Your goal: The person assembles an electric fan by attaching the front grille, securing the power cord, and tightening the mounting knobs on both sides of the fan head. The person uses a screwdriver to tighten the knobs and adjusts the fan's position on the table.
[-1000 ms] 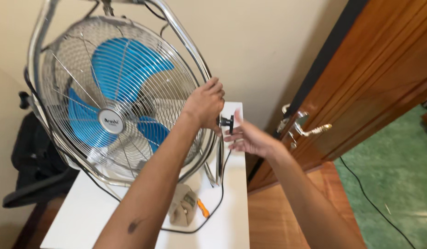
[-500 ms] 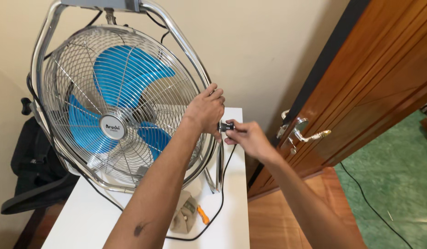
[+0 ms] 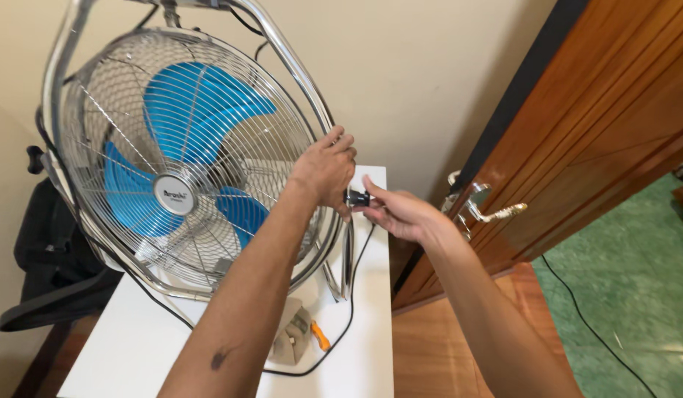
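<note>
A small black knob [image 3: 357,197] sits at the right side of a large metal fan [image 3: 180,158], where the wire cage meets the chrome frame [image 3: 293,63]. The right hand [image 3: 400,214] pinches the knob w/ thumb and fingertips, palm turned up a little, remaining fingers loosely curled; its forearm runs in from the lower right corner. The left hand [image 3: 326,171] is just beside it, fingers wrapped over the cage rim and the frame tube, knuckles up, clamped on the fan's edge. The left forearm crosses diagonally in front of the fan's lower right. The two hands are nearly touching, knob between them.

The fan has blue blades behind a silver grille, a round hub cap at centre, and stands tilted on a white table [image 3: 135,346]. A black cable [image 3: 349,309] loops down from the knob area across the table. Near the left arm lie a beige object [image 3: 291,337], shape hard to make out, and a small orange-handled tool [image 3: 321,335], partly hidden.

Fan top is cut off by the frame edge. Left: a dark office chair [image 3: 50,258], partly hidden behind the fan. Right: a wooden door [image 3: 607,133] w/ metal lever handle [image 3: 489,210], green floor beyond.
</note>
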